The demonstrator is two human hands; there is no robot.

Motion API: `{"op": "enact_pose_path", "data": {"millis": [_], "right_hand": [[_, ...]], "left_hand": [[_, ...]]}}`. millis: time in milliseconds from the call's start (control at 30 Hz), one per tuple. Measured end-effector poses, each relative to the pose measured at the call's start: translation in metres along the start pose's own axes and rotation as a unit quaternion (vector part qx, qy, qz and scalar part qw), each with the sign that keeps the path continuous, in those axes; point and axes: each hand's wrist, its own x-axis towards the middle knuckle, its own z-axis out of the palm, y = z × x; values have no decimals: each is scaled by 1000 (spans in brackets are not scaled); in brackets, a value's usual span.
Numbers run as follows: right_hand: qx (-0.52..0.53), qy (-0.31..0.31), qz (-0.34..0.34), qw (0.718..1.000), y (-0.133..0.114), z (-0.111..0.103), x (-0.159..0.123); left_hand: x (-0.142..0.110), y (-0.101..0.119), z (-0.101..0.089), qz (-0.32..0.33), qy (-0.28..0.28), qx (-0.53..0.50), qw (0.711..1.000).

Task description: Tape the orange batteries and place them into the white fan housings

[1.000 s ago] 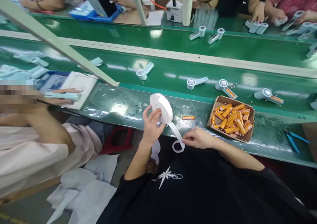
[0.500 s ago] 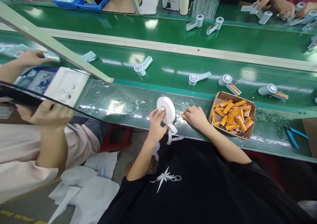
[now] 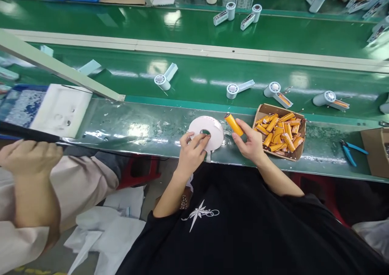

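Note:
A roll of white tape [image 3: 216, 130] lies nearly flat at the bench's front edge, a short tail of tape hanging toward me. My left hand [image 3: 192, 150] grips its near side, fingertips at the centre hole. Between the thumb and fingers of my right hand [image 3: 249, 142] is an orange cylindrical battery [image 3: 233, 124], tilted, with its dark end pointing up and left. That hand is just left of an open cardboard box [image 3: 299, 154] filled with several similar orange batteries [image 3: 278, 135].
Pale blue handheld fan bodies [image 3: 232, 90] sit along the green belt [image 3: 197, 66] beyond the bench. Blue-handled cutters [image 3: 349, 151] and another cardboard box [image 3: 375, 153] are at right. At left, a co-worker's hand [image 3: 30, 157] is near a white tray [image 3: 60, 111] beneath a slanted post.
My right hand has lifted a battery off the bench. The tape roll, upright before, has been laid down flatter by my left hand. The co-worker's far hand has left view.

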Motion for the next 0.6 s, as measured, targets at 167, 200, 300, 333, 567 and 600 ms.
{"op": "enact_pose_path", "data": {"millis": [167,200,300,333,567,600], "right_hand": [[-4,-52,-47,998,4,4,-7],[15,-54,-39,998,6,5,-8],[116,-79,32,990,12,3,-6],[150,-94,70,982,13,1,-3],[275,-80,218,933,9,-11,30],[299,-31,216,929,7,-9,33]], "left_hand": [[6,0,-6,27,-23,18,999],[6,-1,-7,24,-33,22,999],[8,-7,-11,25,-64,28,997],[9,-8,-13,31,-70,29,997],[22,2,-16,58,-26,52,997],[23,6,-14,45,-16,56,997]]}}
